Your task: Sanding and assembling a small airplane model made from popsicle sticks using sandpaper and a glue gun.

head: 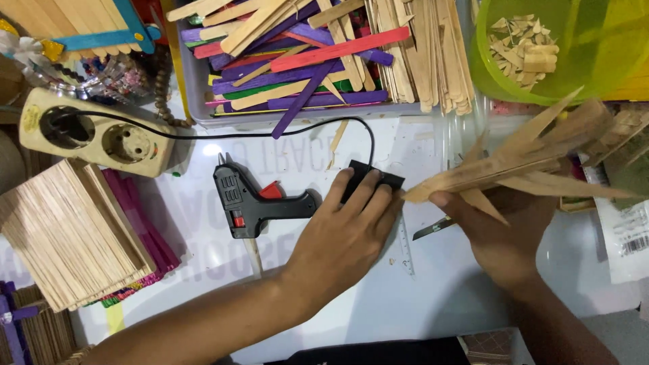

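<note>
1. Far left of my left hand: a stack of plain wooden sticks (67,233) with pink sticks (145,226) under its right edge, well apart from the hand.
2. Above that stack, a beige two-socket power strip (91,135); a black cord (270,132) runs from it rightward toward my left hand.
3. Just left of my left hand: a black glue gun (253,203) lying on its side on the white table (419,297), red trigger up, handle end just beside my thumb.
4. My left hand (345,236) lies palm down, fingers spread flat, fingertips pressing on a small black block (372,179). Not clenched, nothing grasped.
5. Above both hands, a grey tray (196,88) full of plain, purple and red craft sticks (318,57), well apart from my hands.
6. Between my hands, a clear ruler (405,247) lies on the table just right of my left hand.
7. My right hand (500,230) is closed around a stick model (520,159) of glued, pointed plain sticks, held off the table and tilted up to the right; its pointed end is near my left fingertips. The thumb lies on its underside.
8. Below the model's tip, just left of my right hand, a dark blade tip (433,228) shows; I cannot tell whether I am holding it.
9. Above my right hand, a green bowl (588,81) holds cut stick bits (524,51).
</note>
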